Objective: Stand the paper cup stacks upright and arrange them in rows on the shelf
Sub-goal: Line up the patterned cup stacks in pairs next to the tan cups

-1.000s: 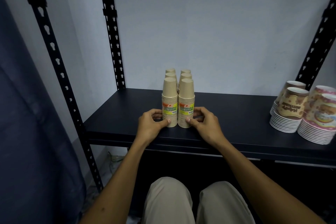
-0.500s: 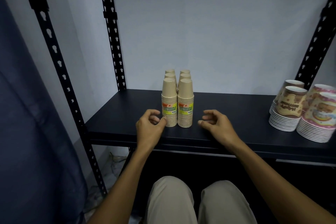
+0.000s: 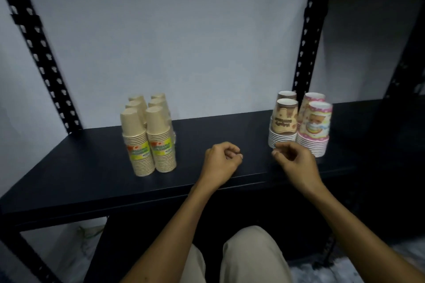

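Dim, bluish light; motion blur throughout, wide-angle bending at the edges.

Two groups of cup stacks on one shelf, both hands between them.

The shelf point(image 3: 92, 167) runs left to right before the wall point(image 3: 184, 41), between the left upright point(image 3: 41, 53) and the right upright point(image 3: 308, 30). The left cup stacks point(image 3: 149, 140) stand on its left half, two side by side and three deep, touching. The right cup stacks point(image 3: 301, 126) stand well apart on its right half, two by two. The left hand point(image 3: 220, 163) is over the front edge between the groups; the right hand point(image 3: 296, 163) is just in front of the right cup stacks. The knees point(image 3: 248, 255) are below the shelf.
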Demonstrator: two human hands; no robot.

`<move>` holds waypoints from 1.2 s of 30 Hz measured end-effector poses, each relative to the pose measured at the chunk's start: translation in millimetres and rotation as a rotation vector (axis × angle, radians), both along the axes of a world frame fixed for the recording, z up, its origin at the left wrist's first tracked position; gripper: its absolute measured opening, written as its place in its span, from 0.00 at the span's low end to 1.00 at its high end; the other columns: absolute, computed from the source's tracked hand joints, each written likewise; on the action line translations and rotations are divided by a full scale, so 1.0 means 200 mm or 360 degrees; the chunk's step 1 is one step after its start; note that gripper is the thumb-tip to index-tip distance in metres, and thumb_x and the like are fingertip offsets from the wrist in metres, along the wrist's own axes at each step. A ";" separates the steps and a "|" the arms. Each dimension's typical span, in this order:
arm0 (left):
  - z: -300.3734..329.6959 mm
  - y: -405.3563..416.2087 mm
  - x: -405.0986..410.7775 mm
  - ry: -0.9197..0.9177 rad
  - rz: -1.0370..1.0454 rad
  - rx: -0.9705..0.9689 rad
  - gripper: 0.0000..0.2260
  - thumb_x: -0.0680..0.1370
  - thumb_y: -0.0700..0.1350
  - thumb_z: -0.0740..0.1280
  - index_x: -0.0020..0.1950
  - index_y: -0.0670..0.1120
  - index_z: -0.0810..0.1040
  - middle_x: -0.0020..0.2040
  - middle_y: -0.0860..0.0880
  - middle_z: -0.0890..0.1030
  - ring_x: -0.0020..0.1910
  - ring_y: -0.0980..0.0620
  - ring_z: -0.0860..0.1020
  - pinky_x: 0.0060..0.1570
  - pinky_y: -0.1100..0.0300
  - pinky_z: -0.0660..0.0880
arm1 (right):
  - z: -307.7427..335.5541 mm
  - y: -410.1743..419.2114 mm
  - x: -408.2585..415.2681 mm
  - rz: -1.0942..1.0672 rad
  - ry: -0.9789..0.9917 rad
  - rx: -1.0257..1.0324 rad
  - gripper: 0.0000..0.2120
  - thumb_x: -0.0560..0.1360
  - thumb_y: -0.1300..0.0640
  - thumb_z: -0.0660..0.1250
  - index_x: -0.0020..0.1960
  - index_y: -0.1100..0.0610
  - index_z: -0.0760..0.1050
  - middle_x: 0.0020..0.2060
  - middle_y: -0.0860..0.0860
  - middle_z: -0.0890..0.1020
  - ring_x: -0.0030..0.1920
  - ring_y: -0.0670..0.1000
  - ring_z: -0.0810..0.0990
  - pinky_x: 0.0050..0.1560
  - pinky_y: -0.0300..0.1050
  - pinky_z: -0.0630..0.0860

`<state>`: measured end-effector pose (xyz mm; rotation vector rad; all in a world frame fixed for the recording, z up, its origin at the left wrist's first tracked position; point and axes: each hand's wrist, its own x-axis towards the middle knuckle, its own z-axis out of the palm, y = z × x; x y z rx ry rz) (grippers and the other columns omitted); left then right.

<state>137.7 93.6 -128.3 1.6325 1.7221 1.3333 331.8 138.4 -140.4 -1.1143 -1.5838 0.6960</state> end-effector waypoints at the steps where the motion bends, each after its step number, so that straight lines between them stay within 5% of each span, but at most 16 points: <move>1: 0.00 0.05 0.05 -0.0017 -0.0015 -0.0020 0.07 0.73 0.44 0.72 0.49 0.45 0.82 0.40 0.50 0.81 0.37 0.60 0.77 0.38 0.70 0.74 | -0.01 0.00 0.05 -0.0123 0.0028 0.0080 0.06 0.73 0.63 0.71 0.49 0.57 0.80 0.39 0.51 0.83 0.39 0.43 0.80 0.43 0.35 0.74; 3: 0.01 0.15 0.14 -0.0048 -0.0027 -0.0046 0.11 0.73 0.44 0.73 0.53 0.45 0.81 0.42 0.51 0.81 0.38 0.60 0.78 0.39 0.70 0.74 | -0.01 0.02 0.14 -0.0412 0.0099 0.0260 0.06 0.71 0.63 0.71 0.46 0.55 0.79 0.37 0.53 0.81 0.35 0.44 0.77 0.40 0.34 0.73; 6: 0.01 0.28 0.28 -0.0043 -0.0041 -0.0090 0.21 0.71 0.47 0.74 0.62 0.45 0.76 0.52 0.49 0.80 0.46 0.56 0.79 0.45 0.66 0.74 | -0.01 0.05 0.28 -0.0728 0.0127 0.0339 0.11 0.71 0.60 0.72 0.52 0.57 0.76 0.47 0.54 0.77 0.41 0.48 0.76 0.45 0.39 0.74; 12: 0.02 0.41 0.44 -0.0043 -0.0069 -0.0139 0.33 0.67 0.48 0.78 0.69 0.43 0.70 0.63 0.47 0.78 0.58 0.50 0.78 0.52 0.61 0.73 | -0.03 0.20 0.40 -0.0524 -0.0139 -0.0060 0.38 0.68 0.48 0.76 0.71 0.57 0.64 0.64 0.54 0.70 0.60 0.51 0.73 0.60 0.50 0.74; 20: 0.02 0.47 0.44 0.0073 0.0026 -0.0122 0.23 0.67 0.51 0.76 0.60 0.48 0.78 0.55 0.50 0.83 0.53 0.49 0.80 0.52 0.54 0.78 | -0.02 0.26 0.37 -0.0409 -0.0165 -0.0013 0.29 0.68 0.51 0.77 0.65 0.56 0.70 0.57 0.53 0.80 0.53 0.48 0.79 0.50 0.40 0.77; 28: 0.04 0.40 0.25 -0.0071 0.0214 -0.0167 0.25 0.66 0.48 0.79 0.53 0.47 0.67 0.56 0.48 0.80 0.48 0.52 0.76 0.44 0.60 0.72 | 0.02 0.25 0.18 -0.0168 -0.0181 -0.0014 0.26 0.70 0.54 0.75 0.66 0.56 0.71 0.52 0.45 0.78 0.49 0.43 0.77 0.46 0.30 0.71; 36: 0.06 0.27 -0.10 -0.0100 0.0630 -0.0244 0.26 0.66 0.50 0.78 0.55 0.46 0.68 0.58 0.45 0.79 0.54 0.46 0.79 0.44 0.56 0.74 | 0.04 0.33 -0.24 0.0231 -0.0208 -0.0047 0.26 0.71 0.56 0.74 0.66 0.57 0.71 0.60 0.51 0.80 0.54 0.45 0.79 0.56 0.42 0.76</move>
